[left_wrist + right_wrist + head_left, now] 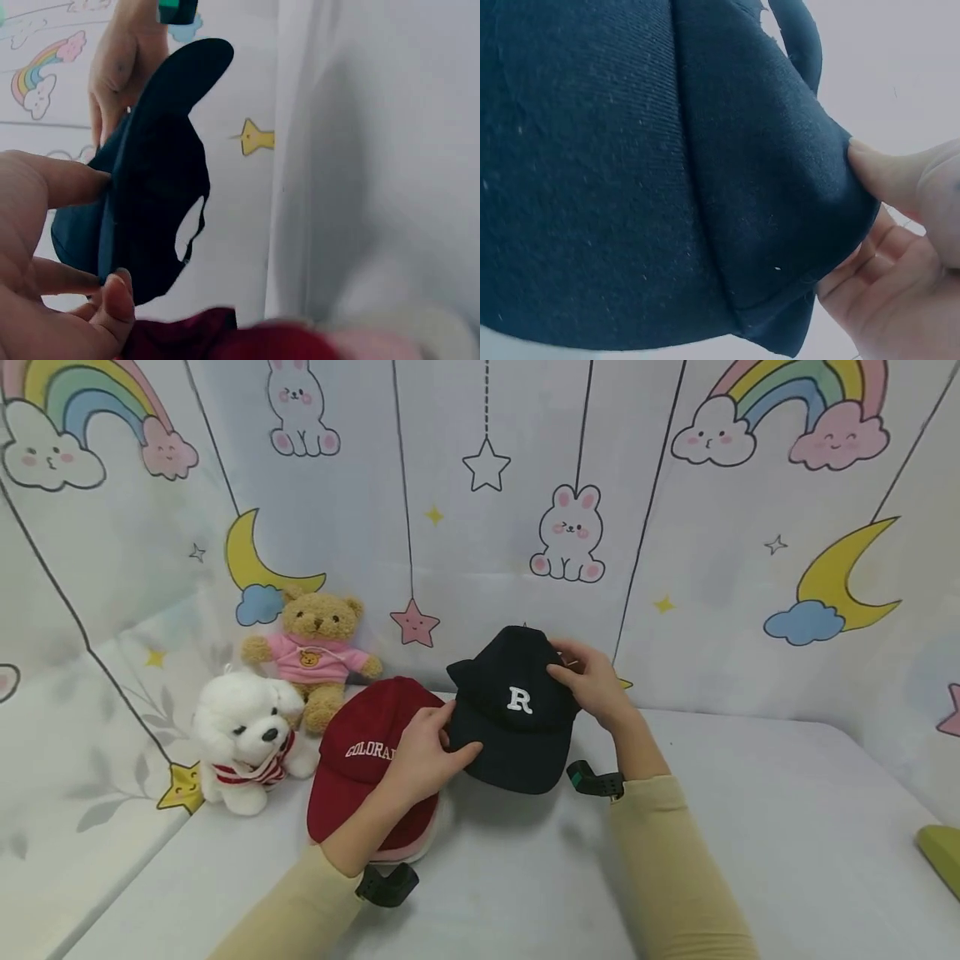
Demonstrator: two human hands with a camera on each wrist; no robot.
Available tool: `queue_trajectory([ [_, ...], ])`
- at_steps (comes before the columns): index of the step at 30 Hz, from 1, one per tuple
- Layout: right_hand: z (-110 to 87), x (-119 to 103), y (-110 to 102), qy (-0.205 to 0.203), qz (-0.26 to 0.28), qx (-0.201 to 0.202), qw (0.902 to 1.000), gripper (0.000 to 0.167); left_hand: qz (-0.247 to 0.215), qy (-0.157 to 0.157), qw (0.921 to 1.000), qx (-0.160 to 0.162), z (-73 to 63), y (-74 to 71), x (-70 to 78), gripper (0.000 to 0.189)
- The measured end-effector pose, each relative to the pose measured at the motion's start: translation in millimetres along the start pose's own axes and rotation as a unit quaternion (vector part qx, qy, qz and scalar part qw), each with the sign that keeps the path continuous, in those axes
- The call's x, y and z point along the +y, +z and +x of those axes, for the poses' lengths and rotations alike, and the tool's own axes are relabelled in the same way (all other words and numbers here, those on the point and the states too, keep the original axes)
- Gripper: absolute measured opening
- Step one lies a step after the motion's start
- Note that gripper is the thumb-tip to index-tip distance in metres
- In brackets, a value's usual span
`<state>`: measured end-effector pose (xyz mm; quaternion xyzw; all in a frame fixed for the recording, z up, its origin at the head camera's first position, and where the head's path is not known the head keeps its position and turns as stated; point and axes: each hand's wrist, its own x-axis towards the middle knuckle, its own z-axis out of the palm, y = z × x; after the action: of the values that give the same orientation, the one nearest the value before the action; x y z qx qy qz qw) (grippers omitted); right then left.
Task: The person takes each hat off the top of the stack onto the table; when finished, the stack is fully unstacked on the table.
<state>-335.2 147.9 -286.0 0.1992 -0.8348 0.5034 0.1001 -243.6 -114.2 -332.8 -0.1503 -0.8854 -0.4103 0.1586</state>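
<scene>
We see the black fabric baseball cap with a white letter R (513, 718) held above the white worktop (780, 827), its bill towards 6 o'clock and a pointed flap of cloth jutting out on its 10 o'clock side. Our left hand (427, 752) pinches the cap's 8 o'clock edge beside the bill, thumb and fingers clamped on the cloth, and our right hand (588, 681) grips the crown at about 2 o'clock, thumb on one face and fingers behind. We judge the step in hand to be steadying or straightening the cap between both hands; the next move seems to call for an even hold on both sides, so that the soft crown does not fold. At 8 o'clock from it lies the dark red fabric cap with white lettering (375, 727), partly covered by our left forearm, with pink and whitish rims showing beneath. Further out, the white plush dog in red and white stripes (247, 739) sits near 9 o'clock, and the tan teddy bear in a pink top (318, 652) near 10 o'clock, against the cartoon-printed backdrop (705, 535).
</scene>
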Motion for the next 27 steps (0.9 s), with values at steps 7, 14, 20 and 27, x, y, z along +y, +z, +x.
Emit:
queue_trajectory([
  [7,2.0,15,-6,0.007,-0.006,0.006,0.9999,0.044,-0.01,-0.015,0.9998,0.005,4.7,21.5,6.9,0.069],
  [14,-0.4,33,-3,0.038,0.006,0.017,0.9991,0.042,-0.01,-0.046,0.9987,-0.021,4.2,44.8,7.4,0.076],
  [20,1.3,50,8,0.049,0.006,0.045,0.9978,0.041,-0.007,-0.076,0.9966,-0.029,6.7,57.2,-1.3,0.077],
  [27,5.2,63,23,0.076,0.025,0.06,0.995,0.039,0.023,-0.115,0.9915,-0.057,10.2,62.5,-4.2,0.083],
])
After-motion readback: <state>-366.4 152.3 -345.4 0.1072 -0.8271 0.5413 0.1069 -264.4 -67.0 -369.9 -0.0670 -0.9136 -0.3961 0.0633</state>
